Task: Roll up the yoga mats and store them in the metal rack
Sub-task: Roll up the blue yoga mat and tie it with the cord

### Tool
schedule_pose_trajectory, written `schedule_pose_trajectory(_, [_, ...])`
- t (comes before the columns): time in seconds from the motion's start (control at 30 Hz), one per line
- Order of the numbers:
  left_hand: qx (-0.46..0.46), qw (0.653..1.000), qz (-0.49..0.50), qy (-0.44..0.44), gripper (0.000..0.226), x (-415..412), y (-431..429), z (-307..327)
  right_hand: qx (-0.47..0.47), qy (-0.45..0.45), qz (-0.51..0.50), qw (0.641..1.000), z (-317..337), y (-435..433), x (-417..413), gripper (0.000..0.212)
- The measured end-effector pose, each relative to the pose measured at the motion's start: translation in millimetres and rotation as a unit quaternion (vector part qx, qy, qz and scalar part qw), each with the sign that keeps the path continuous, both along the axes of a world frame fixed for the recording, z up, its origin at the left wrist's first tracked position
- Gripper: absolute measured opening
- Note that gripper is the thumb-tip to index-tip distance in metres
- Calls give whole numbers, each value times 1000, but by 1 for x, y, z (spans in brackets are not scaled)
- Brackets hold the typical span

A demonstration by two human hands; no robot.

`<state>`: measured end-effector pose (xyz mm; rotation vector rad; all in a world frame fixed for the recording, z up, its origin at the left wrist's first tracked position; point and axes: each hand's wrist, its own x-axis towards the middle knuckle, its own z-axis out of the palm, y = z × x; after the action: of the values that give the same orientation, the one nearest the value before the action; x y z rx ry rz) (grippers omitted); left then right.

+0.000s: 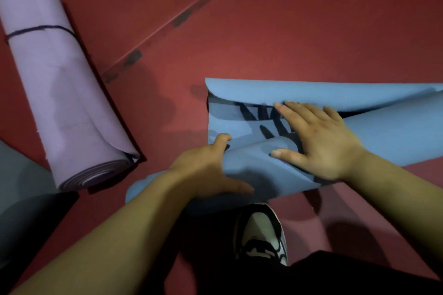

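Two hands on smooth blue mat (pixel 395 134): left hand (pixel 208 170) gripping the rolled tube, right hand (pixel 318 143) flat.

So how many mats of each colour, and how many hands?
Purple mat: 1
Blue mat: 1
Hands: 2, left hand and right hand
Total: 4
Grey thing at left edge: unclear, not counted

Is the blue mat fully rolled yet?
Partly. The blue mat has a loose flap beyond the roll; right hand presses it, left hand grips the roll's end.
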<state>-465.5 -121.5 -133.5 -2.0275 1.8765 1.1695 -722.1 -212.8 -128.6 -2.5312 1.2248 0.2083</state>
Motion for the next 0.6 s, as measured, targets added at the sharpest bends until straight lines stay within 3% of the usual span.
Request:
schedule_pose_trajectory(0.13, [-132, 988, 9, -85, 115, 2, 12, 1, 86, 26, -74, 993, -2, -23, 14, 105])
schedule_pose_trajectory(0.23, [-293, 946, 51, -130, 94, -7, 37, -9, 120, 38, -113, 985, -3, -45, 29, 105])
schedule_pose_trajectory(0.3, [-333, 930, 76, -136, 83, -17, 46, -12, 128, 62, -130, 981, -4, -55, 38, 104])
schedule_pose_trajectory(0.37, [-330, 930, 76, -144, 88, -21, 45, -11, 96, 81, -136, 983, -5, -58, 43, 101])
schedule_pose_trajectory(0.5, [-274, 949, 27, -150, 126, -10, 35, -10, -25, 31, -147, 988, -8, -54, 45, 87])
schedule_pose_trajectory(0.6, [-195, 970, 15, -146, 134, -3, 22, -2, -2, -6, -147, 989, -8, -62, 46, 82])
